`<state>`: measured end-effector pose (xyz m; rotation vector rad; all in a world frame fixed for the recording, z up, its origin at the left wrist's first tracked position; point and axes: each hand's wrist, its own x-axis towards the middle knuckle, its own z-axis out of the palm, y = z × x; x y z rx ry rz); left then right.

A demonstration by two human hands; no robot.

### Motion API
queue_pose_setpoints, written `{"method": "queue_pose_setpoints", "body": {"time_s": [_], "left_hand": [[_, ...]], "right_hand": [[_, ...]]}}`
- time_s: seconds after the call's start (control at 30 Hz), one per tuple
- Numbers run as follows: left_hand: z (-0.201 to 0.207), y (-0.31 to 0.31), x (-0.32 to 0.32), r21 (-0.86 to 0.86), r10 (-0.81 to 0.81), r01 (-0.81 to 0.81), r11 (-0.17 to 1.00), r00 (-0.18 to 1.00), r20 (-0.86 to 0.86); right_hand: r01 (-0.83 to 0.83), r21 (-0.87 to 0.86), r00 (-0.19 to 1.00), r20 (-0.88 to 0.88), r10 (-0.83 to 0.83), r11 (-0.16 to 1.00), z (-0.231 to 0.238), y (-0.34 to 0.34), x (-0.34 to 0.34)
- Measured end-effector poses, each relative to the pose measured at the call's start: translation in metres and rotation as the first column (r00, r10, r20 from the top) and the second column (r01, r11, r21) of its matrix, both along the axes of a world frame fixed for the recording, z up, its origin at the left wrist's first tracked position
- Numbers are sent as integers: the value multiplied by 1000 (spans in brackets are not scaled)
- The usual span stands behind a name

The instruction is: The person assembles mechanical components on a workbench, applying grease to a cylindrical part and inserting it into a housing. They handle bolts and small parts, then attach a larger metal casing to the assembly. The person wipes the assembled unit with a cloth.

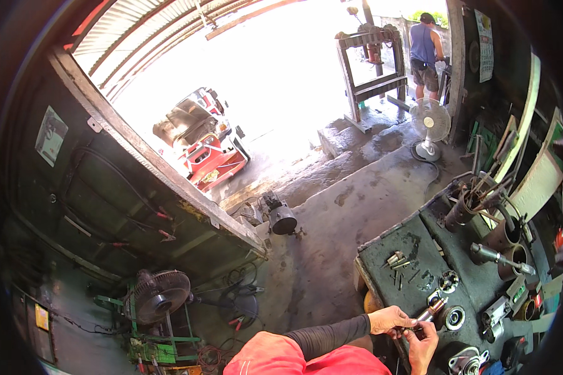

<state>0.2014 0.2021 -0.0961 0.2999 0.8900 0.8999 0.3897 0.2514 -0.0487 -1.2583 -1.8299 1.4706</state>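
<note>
My left hand (391,320), below a black sleeve, and my bare right hand (423,344) meet over the near edge of the dark workbench (381,284). The fingers of both are closed in a pinch, close together; what lies between them is too small to make out. Just beyond the fingertips is a shiny metal cylinder with a copper-coloured band (436,305); whether it is held or rests on the bench I cannot tell. Beside it sit a round metal ring part (455,317) and a toothed-looking metal disc (448,281). Several small pins and bolts (395,260) lie farther off.
Metal tubes holding tools (461,212) and a grey-handled tool (500,257) crowd the bench's right side. A metal housing (466,361) sits near me. A white fan (429,128) stands beyond the bench; a dark fan (159,294) is left. Outside, a person (425,53) stands beside a press frame (372,69).
</note>
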Motion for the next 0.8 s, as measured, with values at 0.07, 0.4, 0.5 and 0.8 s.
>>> {"method": "queue_pose_setpoints", "body": {"time_s": [0.07,0.4,0.5,0.8], "left_hand": [[17,-2,9,59,-52,53,997,998,-24],[11,0,16,-79,78,-90,993,986,-148],[2,-6,41,-52,88,-96,994,987,-138],[13,33,79,34,-51,59,998,979,-199]], "right_hand": [[31,170,999,-48,-23,985,21,-10,5],[367,384,919,-11,-394,847,106,-32,191],[541,403,775,101,-624,738,115,-29,282],[539,404,795,46,-605,739,75,-3,296]]}}
